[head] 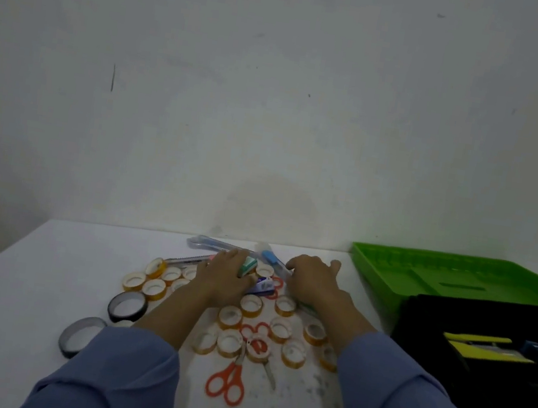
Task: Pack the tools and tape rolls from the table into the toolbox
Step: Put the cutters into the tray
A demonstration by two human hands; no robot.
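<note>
Hands reach forward together over the heap at the far middle of the white table (43, 276), close but not touching. The left hand (226, 275) lies back-up, its fingers curled round a small green-and-white packet (248, 265) – only one end of it shows past the knuckles. The right hand (312, 279) is bent down onto the pile with the thumb sticking out. Its fingertips are hidden, so whether it grips anything cannot be told.

Between and beyond the hands lie a blue cutter (270, 257), a longer cutter (206, 243) and a purple-and-white item (263, 286) too blurred to name. Small yellow tape rolls (250, 305) are scattered flat around both wrists, some covered by the forearms. A black roll (127, 306) and a grey roll (79, 336) sit to the left, the grey one partly behind a blue sleeve (119, 373). Orange scissors (226, 384) lie near the front edge. A second red-handled pair (255, 331) is half buried under rolls.

At the right stands the black toolbox (493, 391), cut off by the frame – inside it a yellow tool (476, 340) and something blue, dim and unclear. A green tray (423, 277) rests just behind the box.
</note>
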